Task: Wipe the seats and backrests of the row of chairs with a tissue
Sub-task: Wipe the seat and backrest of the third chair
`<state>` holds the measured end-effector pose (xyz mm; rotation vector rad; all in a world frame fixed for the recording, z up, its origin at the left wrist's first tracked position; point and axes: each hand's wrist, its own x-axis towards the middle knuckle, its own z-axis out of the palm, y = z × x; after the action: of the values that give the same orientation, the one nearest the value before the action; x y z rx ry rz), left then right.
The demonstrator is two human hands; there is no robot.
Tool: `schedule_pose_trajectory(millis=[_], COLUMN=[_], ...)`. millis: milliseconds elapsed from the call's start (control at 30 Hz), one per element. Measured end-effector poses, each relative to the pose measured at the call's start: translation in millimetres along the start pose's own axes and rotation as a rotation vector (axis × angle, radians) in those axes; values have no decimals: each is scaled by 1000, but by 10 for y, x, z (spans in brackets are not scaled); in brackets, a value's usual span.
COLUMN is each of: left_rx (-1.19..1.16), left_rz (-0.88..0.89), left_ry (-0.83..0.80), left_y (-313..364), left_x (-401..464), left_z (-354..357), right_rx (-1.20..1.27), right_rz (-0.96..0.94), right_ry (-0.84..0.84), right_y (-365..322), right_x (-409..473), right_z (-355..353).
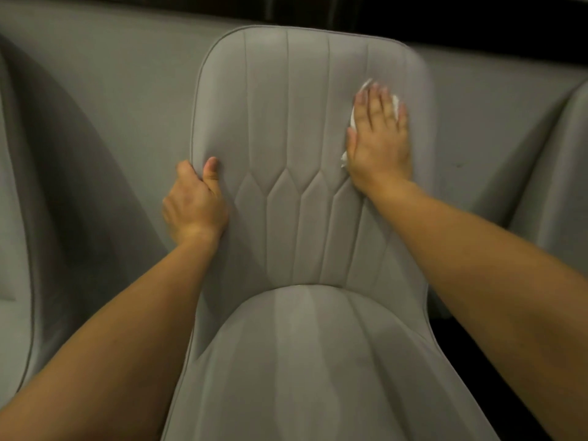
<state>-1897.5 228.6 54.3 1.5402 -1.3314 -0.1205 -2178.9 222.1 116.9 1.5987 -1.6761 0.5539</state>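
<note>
Pressing tissue flat: right hand; left hand gripping backrest edge.

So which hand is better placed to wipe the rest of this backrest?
Right. The right hand already presses the tissue flat against the backrest, while the left hand grips its left edge, apparently steadying the chair.

most of the tissue lies hidden under the right hand, only white scraps showing at its 12 and 7 o'clock edges. the left hand has its fingers tucked behind the backrest rim, out of sight. neighbouring chairs at 9 and 3 o'clock are cut off.
</note>
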Motion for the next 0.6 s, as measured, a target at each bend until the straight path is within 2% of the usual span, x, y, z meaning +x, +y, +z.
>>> schedule_pose_trajectory(millis=[67, 200, 300, 467, 600], left_rx=[4, 9, 8, 21, 23], left_rz=[0, -6, -10, -25, -27], left_ry=[2, 2, 2, -5, 6], left_y=[-6, 2, 9, 47, 31], left_x=[-1, -2, 5, -18, -13], left_z=[1, 7, 9, -20, 2], right_rx=[-43, -176, -256, -262, -169], right_rz=[-71, -205, -296, -385, -206], right_ry=[3, -95, -108, -119, -9], right_y=[53, 303, 425, 537, 545], right_x=[-355, -1097, -1347, -1113, -361], right_z=[148, 304, 298, 268, 49])
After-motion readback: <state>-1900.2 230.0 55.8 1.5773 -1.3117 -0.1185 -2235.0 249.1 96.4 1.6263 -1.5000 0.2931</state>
